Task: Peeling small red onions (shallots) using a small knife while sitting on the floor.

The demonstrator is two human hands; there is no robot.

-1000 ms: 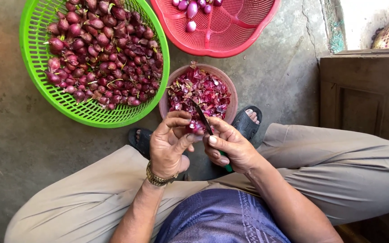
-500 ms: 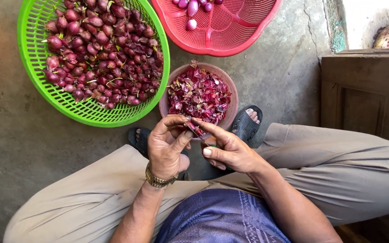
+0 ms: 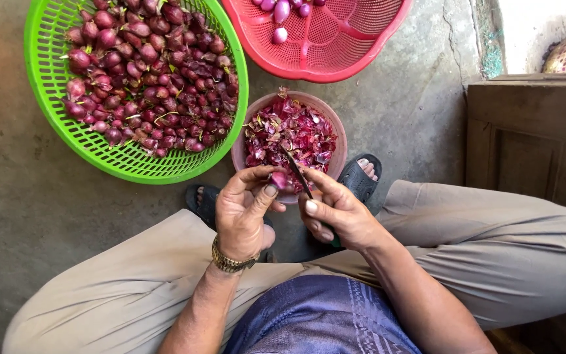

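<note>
Left hand [image 3: 244, 213], with a gold watch [image 3: 230, 261] on its wrist, was curled around a small red shallot [image 3: 278, 179], pinching it between thumb and fingertips just above the near rim of a pink bowl [image 3: 337, 131]. Right hand [image 3: 337, 213] was closed around the handle of a knife [image 3: 296, 172], its index finger stretched along the dark blade, whose edge lay against the shallot. The bowl stood on the concrete floor [image 3: 27, 203] between the person's sandalled feet and was filled with purple skins [image 3: 289, 134]. Just beside it, towards the far left of the floor, sat a green basket [image 3: 47, 124] heaped with unpeeled shallots [image 3: 145, 72], its rim almost touching the bowl. Beyond the bowl, at the far edge of the floor, a red basket [image 3: 342, 49] held a few peeled shallots [image 3: 282, 13]. A brown wooden cabinet [image 3: 532, 137] stood at the right edge. The person sat low with knees spread, in tan trousers [image 3: 492, 242] and a blue patterned shirt [image 3: 322, 314].
</note>
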